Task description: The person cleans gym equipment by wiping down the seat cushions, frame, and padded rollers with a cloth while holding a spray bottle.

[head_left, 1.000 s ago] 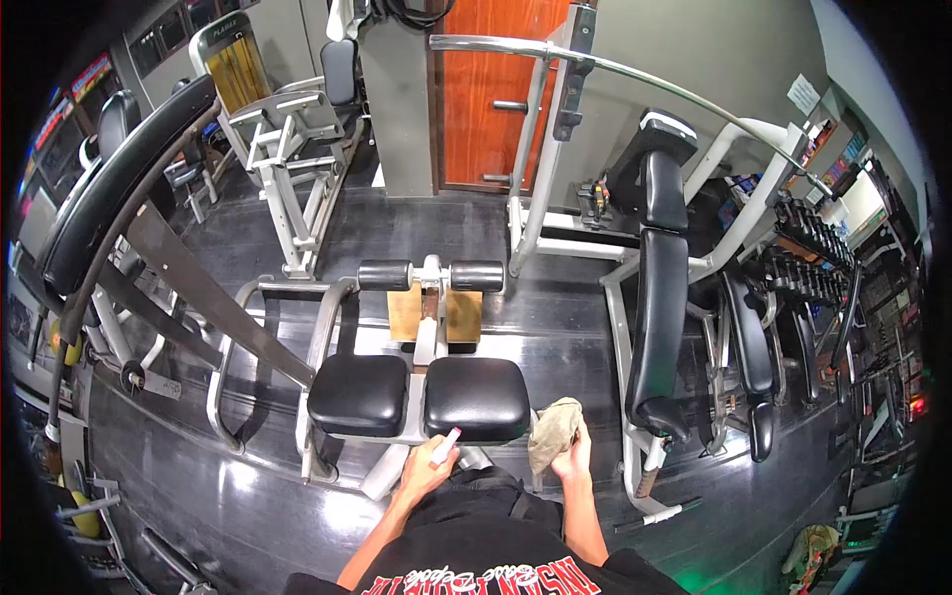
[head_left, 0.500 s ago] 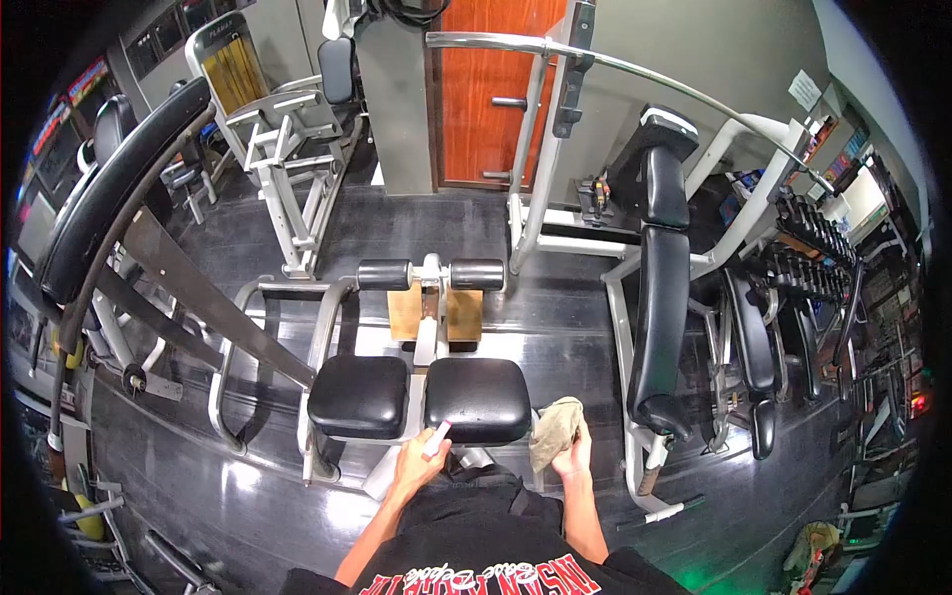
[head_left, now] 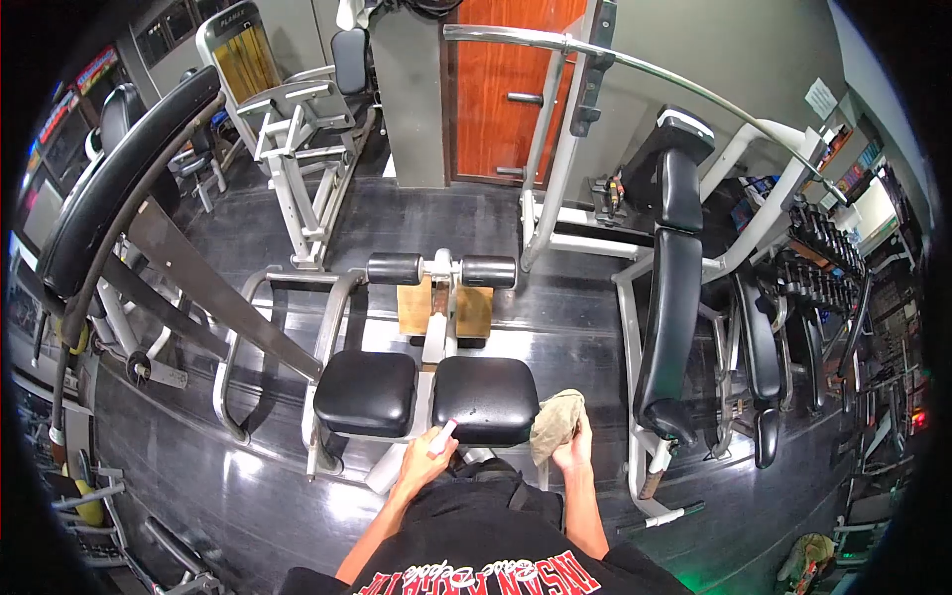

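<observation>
holding a small white object [head_left: 443,437] with a pinkish tip, the left hand [head_left: 423,462] is at the lower centre of the frame, its fingers closed around the thing; what exactly it is, i cannot tell. the tip points up and to the right, toward the near edge of a black seat pad [head_left: 484,390] in the middle of the frame; whether they touch is unclear. the right hand [head_left: 572,452], a little right of the lower centre, grips a khaki cloth [head_left: 556,424], which is bunched above the fingers and hangs down on the left side of the hand. the cloth shows just beside the right near corner of that seat pad. a second black pad [head_left: 365,392] sits to the left of the first, with a narrow gap between. above them in the frame, two black rollers [head_left: 395,268] flank a pale post [head_left: 443,263]. a padded bench [head_left: 669,322] stands at centre right, below a long steel bar [head_left: 506,37] that slants from the upper centre to the upper right. dumbbells [head_left: 818,285] line the far right, and a reddish-brown door [head_left: 486,119] stands at the upper centre.
</observation>
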`<state>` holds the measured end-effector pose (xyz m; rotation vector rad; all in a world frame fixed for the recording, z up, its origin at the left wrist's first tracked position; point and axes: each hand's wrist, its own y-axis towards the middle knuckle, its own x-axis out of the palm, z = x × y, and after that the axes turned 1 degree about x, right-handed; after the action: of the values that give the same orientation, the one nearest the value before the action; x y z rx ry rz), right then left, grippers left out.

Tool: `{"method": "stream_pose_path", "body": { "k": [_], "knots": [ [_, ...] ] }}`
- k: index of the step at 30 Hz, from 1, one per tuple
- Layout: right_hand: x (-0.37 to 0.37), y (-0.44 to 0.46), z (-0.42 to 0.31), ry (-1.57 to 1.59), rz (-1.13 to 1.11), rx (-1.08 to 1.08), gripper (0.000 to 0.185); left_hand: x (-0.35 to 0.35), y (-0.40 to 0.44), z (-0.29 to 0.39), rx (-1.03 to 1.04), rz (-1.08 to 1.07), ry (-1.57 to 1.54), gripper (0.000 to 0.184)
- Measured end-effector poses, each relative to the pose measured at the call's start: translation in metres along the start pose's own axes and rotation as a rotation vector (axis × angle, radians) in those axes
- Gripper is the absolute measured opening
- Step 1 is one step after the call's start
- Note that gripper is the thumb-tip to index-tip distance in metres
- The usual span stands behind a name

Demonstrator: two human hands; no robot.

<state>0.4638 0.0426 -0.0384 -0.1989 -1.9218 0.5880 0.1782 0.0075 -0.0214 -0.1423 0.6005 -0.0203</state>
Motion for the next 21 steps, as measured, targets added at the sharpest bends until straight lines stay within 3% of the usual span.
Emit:
{"method": "stream_pose_path", "body": {
  "k": [6,10,12,14,16,18,20,21],
  "knots": [
    [0.004,0.019,-0.003,-0.057,0.050,-0.062,0.032,-0.002,0.001,-0.007,-0.042,0.012,-0.044,0.032],
    [-0.017,0.061,-0.009,-0.427,0.146,-0.203,0.038,-0.007,0.001,0.006,-0.073,-0.001,-0.056,0.033],
    [-0.018,0.082,-0.008,-0.888,0.217,-0.465,0.027,-0.007,0.002,0.006,-0.067,0.004,-0.022,0.028],
    [0.012,0.086,-0.006,-1.040,0.274,-0.500,0.034,-0.007,0.002,0.009,-0.035,0.039,-0.073,0.025],
    [0.014,0.100,0.000,-1.416,0.310,-0.624,0.041,-0.010,0.002,0.012,-0.005,0.078,-0.123,0.022],
    [0.007,0.120,0.016,-1.609,0.268,-0.715,0.038,-0.014,0.002,0.013,-0.034,0.060,-0.160,0.018],
    [-0.002,0.144,0.047,-1.752,-0.005,-0.618,0.033,-0.014,0.001,0.011,-0.015,0.070,-0.171,0.018],
    [0.012,0.140,0.066,-1.927,-0.104,-0.719,0.033,-0.015,0.002,0.010,0.007,0.079,-0.181,0.018]
  ]
}}
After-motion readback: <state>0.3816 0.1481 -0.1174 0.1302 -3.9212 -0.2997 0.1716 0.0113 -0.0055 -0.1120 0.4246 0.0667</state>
